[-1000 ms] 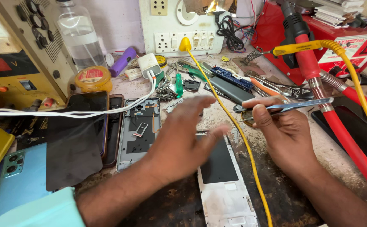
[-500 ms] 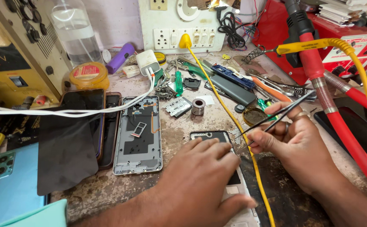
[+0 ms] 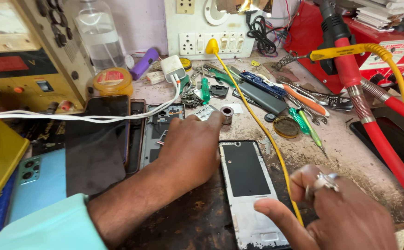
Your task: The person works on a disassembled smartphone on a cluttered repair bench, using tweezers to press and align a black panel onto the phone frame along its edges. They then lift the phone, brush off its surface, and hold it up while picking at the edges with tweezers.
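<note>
Cluttered and stained, the workbench fills the frame, with a white socket panel on the wall at upper centre. At upper left stands a yellow power supply unit, and beside it a clear plastic bottle. A red hose runs down the right side, crossed by a yellow cable that drops from the sockets to the lower centre. A dark phone lies at centre left under a white cable, with a pale blue phone back in the lower left. The left hand lies palm down at centre, empty, fingers stretched over an opened phone housing, its fingertips near a small metal ring. Just right of it, at lower centre, lies the phone frame with its dark panel. The right hand, at lower right, is loosely curled and grasps nothing, its thumb resting on the lower end of that frame. Screwdrivers and tweezers lie scattered at upper right
</note>
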`<act>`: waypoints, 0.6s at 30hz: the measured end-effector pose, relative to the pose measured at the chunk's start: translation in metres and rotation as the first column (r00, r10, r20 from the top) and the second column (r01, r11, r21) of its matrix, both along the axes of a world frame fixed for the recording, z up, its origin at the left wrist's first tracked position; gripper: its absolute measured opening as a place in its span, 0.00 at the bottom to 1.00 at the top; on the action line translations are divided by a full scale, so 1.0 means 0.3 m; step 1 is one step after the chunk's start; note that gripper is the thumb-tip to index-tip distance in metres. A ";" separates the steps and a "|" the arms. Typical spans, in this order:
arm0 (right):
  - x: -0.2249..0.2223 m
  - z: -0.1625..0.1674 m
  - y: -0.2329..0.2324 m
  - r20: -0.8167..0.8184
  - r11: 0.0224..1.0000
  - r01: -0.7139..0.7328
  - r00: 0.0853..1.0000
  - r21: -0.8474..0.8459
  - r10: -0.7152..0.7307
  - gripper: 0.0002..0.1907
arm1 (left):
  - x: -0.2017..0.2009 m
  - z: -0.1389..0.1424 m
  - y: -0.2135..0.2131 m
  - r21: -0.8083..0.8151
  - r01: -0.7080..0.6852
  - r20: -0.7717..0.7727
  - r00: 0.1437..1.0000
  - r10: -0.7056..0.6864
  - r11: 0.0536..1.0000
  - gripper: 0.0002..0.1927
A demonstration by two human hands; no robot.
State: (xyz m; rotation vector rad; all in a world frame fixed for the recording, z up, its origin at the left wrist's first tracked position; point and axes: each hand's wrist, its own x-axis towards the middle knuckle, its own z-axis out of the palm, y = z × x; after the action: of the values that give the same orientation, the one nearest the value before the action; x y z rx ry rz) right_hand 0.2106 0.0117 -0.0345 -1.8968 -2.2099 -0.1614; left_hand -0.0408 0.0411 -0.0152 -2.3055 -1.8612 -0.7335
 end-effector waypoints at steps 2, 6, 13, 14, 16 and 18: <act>0.014 0.021 0.000 0.080 0.855 -0.320 0.945 0.407 0.316 0.33 | 0.001 0.002 0.004 0.002 0.012 -0.013 1.000 -0.012 1.000 0.27; 0.016 -0.042 0.035 0.032 0.901 -0.434 0.901 0.028 0.433 0.32 | -0.003 -0.007 0.024 -0.013 0.018 0.010 1.000 -0.017 1.000 0.26; 0.190 -0.206 0.104 -0.235 0.881 -0.468 0.851 0.067 0.470 0.35 | 0.001 -0.032 0.103 -0.041 0.090 0.427 0.902 -0.064 0.995 0.19; 0.238 -0.198 0.131 -0.327 0.821 -0.562 0.759 0.106 0.562 0.30 | -0.002 -0.034 0.114 -0.014 0.112 0.476 0.874 -0.092 0.994 0.20; 0.304 -0.195 0.179 -0.634 0.816 -0.577 0.624 0.020 0.457 0.27 | -0.007 -0.039 0.132 0.027 0.241 0.607 0.767 -0.207 0.970 0.21; 0.354 -0.180 0.212 -0.834 0.830 -0.554 0.484 -0.060 0.263 0.25 | -0.010 -0.048 0.141 0.040 0.279 0.627 0.740 -0.241 0.960 0.22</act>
State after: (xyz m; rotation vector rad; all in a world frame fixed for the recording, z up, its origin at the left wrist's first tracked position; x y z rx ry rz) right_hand 0.3168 0.0753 -0.0885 -1.0616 -1.9579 1.0210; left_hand -0.0437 0.0833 -0.0296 -2.5999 -1.7734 -1.6976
